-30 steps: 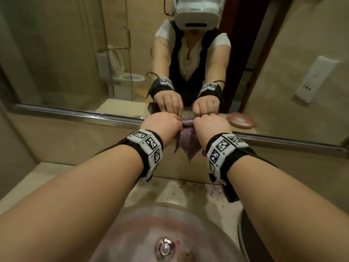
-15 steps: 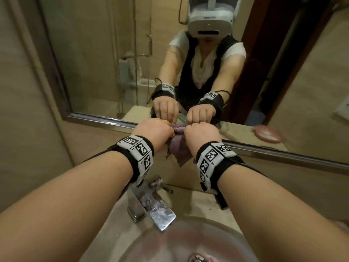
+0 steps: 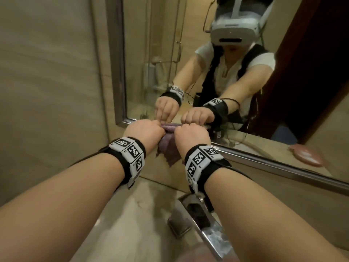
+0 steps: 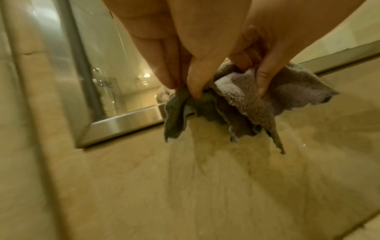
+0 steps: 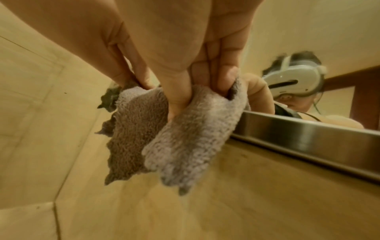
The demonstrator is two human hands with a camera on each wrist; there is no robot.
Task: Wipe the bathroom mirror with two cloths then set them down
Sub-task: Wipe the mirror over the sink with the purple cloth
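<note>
Head view: a purple cloth [image 3: 169, 146] was gripped by the curled left hand [image 3: 144, 132] and right hand [image 3: 191, 138], at the mirror [image 3: 188, 72] frame's bottom edge, twelve o'clock from the tap [image 3: 196, 220].

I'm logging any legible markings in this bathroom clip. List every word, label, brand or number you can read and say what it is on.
No words or numbers can be read in any view.
Left wristband: black-and-white square code markers with tiny print beside them, too small to read.
Right wristband: the same markers, with print too small to read.
Headset seen in the mirror: no legible brand.
Purple cloth: no label visible.
</note>
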